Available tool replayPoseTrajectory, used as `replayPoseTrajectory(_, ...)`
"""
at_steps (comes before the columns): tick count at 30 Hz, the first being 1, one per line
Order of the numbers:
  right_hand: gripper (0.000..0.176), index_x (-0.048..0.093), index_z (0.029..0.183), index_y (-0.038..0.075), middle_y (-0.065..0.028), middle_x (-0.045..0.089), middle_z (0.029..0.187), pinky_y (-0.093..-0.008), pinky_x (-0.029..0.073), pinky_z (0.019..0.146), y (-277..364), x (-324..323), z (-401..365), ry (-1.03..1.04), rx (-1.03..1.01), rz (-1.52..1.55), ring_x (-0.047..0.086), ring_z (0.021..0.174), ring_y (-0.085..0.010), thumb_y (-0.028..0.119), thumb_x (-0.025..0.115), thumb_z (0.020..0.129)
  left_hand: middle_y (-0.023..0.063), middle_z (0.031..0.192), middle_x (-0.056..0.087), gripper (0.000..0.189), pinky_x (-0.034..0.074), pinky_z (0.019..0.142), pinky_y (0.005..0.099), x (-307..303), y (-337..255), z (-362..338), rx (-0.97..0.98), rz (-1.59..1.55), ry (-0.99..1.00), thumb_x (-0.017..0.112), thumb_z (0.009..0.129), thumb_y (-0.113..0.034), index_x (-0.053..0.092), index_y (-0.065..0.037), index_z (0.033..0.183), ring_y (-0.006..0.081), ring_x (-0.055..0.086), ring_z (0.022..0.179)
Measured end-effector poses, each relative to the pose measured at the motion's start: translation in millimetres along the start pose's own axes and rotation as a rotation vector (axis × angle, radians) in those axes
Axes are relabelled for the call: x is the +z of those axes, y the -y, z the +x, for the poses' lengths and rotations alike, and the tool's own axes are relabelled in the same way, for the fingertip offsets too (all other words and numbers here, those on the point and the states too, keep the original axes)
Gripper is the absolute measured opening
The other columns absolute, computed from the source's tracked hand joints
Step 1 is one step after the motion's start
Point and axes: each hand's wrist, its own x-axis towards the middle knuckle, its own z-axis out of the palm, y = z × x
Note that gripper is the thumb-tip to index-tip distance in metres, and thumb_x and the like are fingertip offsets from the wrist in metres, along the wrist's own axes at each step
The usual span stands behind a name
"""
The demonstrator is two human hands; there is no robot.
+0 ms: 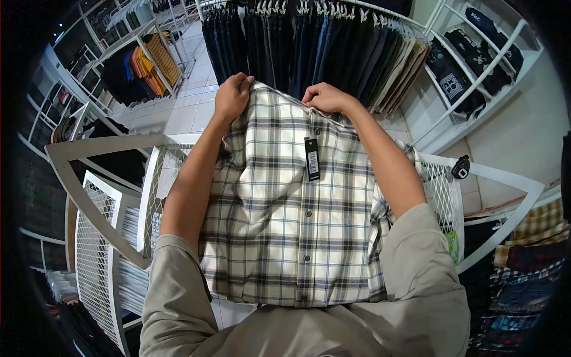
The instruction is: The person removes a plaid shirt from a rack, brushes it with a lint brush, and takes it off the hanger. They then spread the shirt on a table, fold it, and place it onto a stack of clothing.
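At centre: plaid shirt (267,196), front up
Left hand (232,95): pinching far edge, left side
Right hand (325,97): pinching far edge, nearer middle
Fabric: likely light, soft; best held at far corners

- Black hang tag (312,159), front of plaid button-up shirt (264,208): white barcode panel (313,164); digits and small print too fine to read.
- Navy folded garment (480,19), upper right: short white lettering, possibly "yet", uncertain.
- Black folded garments (449,86) below it: white printed lettering, illegible.
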Motion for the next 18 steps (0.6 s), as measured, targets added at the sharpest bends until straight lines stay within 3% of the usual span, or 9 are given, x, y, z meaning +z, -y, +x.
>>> replayPoseTrajectory(2, 0.018, 0.071, 0.105, 0.004, -0.0101, 0.074, 0.097, -0.0292, 0.054, 0.061, -4, 1, -1, -0.144, -0.012, -0.127, 0.069, 0.077, -0.0140, 0.004, 0.060, 0.090, 0.0192, 0.094, 0.071, 0.034, 0.051, 0.079, 0.0432, 0, 2, 1, 0.012, -0.001, -0.018, 0.056, 0.100, -0.033, 0.071, -0.003, 0.103, 0.0394, 0.067, 0.088)
replayPoseTrajectory(4, 0.017, 0.071, 0.105, 0.006, -0.0093, 0.075, 0.094, -0.0340, 0.055, 0.069, -2, -7, -5, -0.158, 0.012, 0.221, 0.071, 0.080, -0.0171, 0.006, 0.061, 0.090, 0.0186, 0.091, 0.072, 0.033, 0.051, 0.078, 0.0431, 1, 12, 3, 0.087, -0.164, -0.028, 0.060, 0.098, -0.034, 0.072, -0.004, 0.103, 0.0368, 0.069, 0.085)
replayPoseTrajectory(5, 0.014, 0.070, 0.102, 0.006, -0.0071, 0.075, 0.087, -0.0367, 0.054, 0.079, -1, -12, -8, -0.197, 0.053, 0.227, 0.072, 0.081, -0.0184, 0.009, 0.061, 0.091, 0.0186, 0.091, 0.072, 0.033, 0.051, 0.078, 0.0431, 0, 18, 5, 0.088, -0.162, -0.029, 0.060, 0.098, -0.034, 0.072, -0.004, 0.103, 0.0368, 0.069, 0.085)
replayPoseTrajectory(7, 0.013, 0.070, 0.101, 0.006, -0.0070, 0.075, 0.086, -0.0360, 0.053, 0.081, 2, -18, -11, -0.248, 0.017, 0.190, 0.072, 0.081, -0.0177, 0.010, 0.062, 0.092, 0.0204, 0.091, 0.073, 0.052, 0.052, 0.081, 0.0429, -8, 14, 7, -0.052, -0.216, 0.254, 0.061, 0.094, -0.051, 0.074, -0.002, 0.106, 0.0348, 0.070, 0.088)
replayPoseTrajectory(8, 0.012, 0.069, 0.100, 0.006, -0.0069, 0.075, 0.084, -0.0353, 0.052, 0.084, 3, -21, -13, -0.297, -0.015, 0.153, 0.073, 0.080, -0.0170, 0.011, 0.062, 0.093, 0.0204, 0.091, 0.073, 0.052, 0.052, 0.081, 0.0429, -9, 10, 10, -0.047, -0.215, 0.255, 0.061, 0.094, -0.051, 0.074, -0.002, 0.106, 0.0348, 0.070, 0.088)
replayPoseTrajectory(11, 0.011, 0.069, 0.099, 0.006, -0.0069, 0.075, 0.084, -0.0337, 0.052, 0.081, 12, -23, -18, -0.293, -0.029, 0.177, 0.073, 0.081, -0.0155, 0.012, 0.062, 0.094, 0.0294, 0.102, 0.071, 0.098, 0.052, 0.092, 0.0448, -9, -17, 23, -0.282, 0.006, 0.529, 0.048, 0.081, -0.084, 0.073, 0.007, 0.109, 0.0379, 0.069, 0.103)
replayPoseTrajectory(14, 0.011, 0.068, 0.099, 0.006, -0.0071, 0.075, 0.084, -0.0339, 0.051, 0.079, 20, -27, -25, -0.312, -0.030, 0.165, 0.073, 0.080, -0.0157, 0.011, 0.061, 0.094, 0.0296, 0.103, 0.071, 0.100, 0.052, 0.092, 0.0453, 10, -36, 34, -0.300, 0.224, 0.586, 0.047, 0.079, -0.087, 0.076, 0.005, 0.104, 0.0375, 0.069, 0.104)
replayPoseTrajectory(16, 0.011, 0.068, 0.100, 0.006, -0.0071, 0.074, 0.084, -0.0339, 0.051, 0.079, 16, -30, -23, -0.292, -0.067, 0.189, 0.072, 0.079, -0.0158, 0.011, 0.061, 0.094, 0.0287, 0.103, 0.071, 0.092, 0.051, 0.092, 0.0459, 28, -32, 38, -0.292, 0.294, 0.542, 0.056, 0.077, -0.083, 0.077, 0.003, 0.100, 0.0376, 0.069, 0.104)
replayPoseTrajectory(18, 0.011, 0.068, 0.100, 0.006, -0.0070, 0.074, 0.083, -0.0339, 0.052, 0.078, 12, -34, -25, -0.291, -0.076, 0.185, 0.073, 0.080, -0.0160, 0.012, 0.061, 0.093, 0.0265, 0.104, 0.072, 0.080, 0.052, 0.090, 0.0443, 33, -25, 42, -0.125, 0.301, 0.783, 0.072, 0.072, -0.072, 0.077, 0.002, 0.101, 0.0362, 0.070, 0.101)
